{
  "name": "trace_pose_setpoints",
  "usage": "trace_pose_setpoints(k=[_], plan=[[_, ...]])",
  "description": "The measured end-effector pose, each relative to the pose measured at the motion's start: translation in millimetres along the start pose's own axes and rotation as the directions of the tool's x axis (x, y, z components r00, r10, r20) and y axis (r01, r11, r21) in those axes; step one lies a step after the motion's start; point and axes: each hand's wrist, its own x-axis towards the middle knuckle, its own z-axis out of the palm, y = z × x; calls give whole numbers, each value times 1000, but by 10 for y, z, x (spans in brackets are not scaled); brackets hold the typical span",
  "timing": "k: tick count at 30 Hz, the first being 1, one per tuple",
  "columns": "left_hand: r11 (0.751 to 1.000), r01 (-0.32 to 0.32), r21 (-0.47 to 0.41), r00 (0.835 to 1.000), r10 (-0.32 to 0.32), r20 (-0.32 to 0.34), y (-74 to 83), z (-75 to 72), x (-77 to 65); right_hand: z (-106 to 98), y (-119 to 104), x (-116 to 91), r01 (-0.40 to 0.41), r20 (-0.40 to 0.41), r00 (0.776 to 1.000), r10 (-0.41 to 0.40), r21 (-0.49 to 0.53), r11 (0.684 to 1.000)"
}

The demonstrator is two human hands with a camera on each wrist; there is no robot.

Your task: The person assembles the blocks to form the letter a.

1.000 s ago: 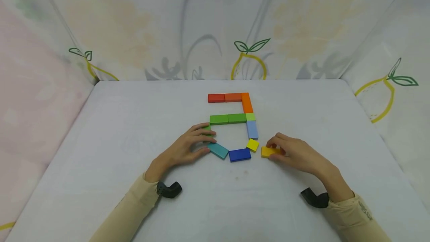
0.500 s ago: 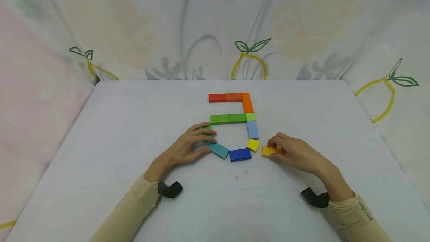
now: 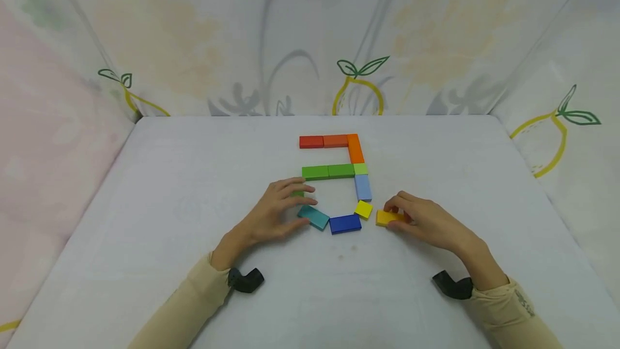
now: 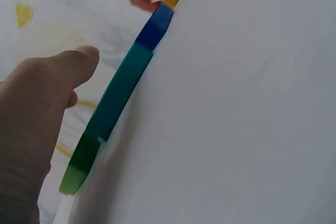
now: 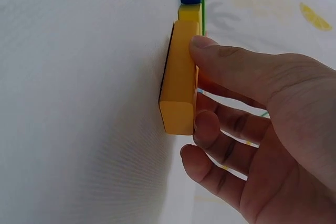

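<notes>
My left hand (image 3: 278, 209) hovers with loosely spread fingers over the left side of a figure laid out in coloured blocks. Partly hidden beneath its fingers is a green block (image 3: 297, 194). A teal block (image 3: 314, 217) lies slanted by its thumb, which stands apart from it in the left wrist view. At the right, my right hand (image 3: 426, 222) holds an amber block (image 5: 181, 66) between thumb and fingers, low at the table. Just left of that block sits a small yellow block (image 3: 364, 209), and beyond it a dark blue block (image 3: 345, 224).
Two green blocks (image 3: 328, 172) form the middle row, ending at a small lime block (image 3: 360, 168). A light blue block (image 3: 363, 187) runs down from there. Red blocks (image 3: 323, 141) and an orange block (image 3: 356, 148) make the top. A printed cloth hangs behind the white table (image 3: 194, 176).
My left hand has loosened and lifted slightly off the teal and green blocks, its thumb moving away from the teal one. The right hand and amber block have stayed in place.
</notes>
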Motion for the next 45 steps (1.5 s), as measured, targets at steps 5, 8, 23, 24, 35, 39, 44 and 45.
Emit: trace_pose_setpoints(k=[5,8,23,24,35,39,44,45], plan=[[993,-45,111,998,41,40,232,143,94,12,2,7,-8,4,1000,8,-13,1000],[990,-25,140,998,16,66,331,220,144,11,-1,13,-11,3,1000,12,-12,1000],[981,42,188,989,-67,129,359,327,182,53,-19,37,-7,-23,1000,6,-36,999],[982,44,185,989,-69,129,360,327,182,61,-22,40,-4,-30,1000,3,-42,999],[986,55,157,989,-75,129,364,319,184,96,-81,41,-12,-65,998,8,-52,999],[986,51,157,989,-71,126,353,325,180,102,-98,36,-19,-72,997,15,-50,999],[986,43,163,990,-63,124,349,328,182,105,-108,31,-22,-84,996,17,-53,998],[986,43,162,990,-63,124,349,328,183,104,-111,29,-21,-87,996,17,-53,998]])
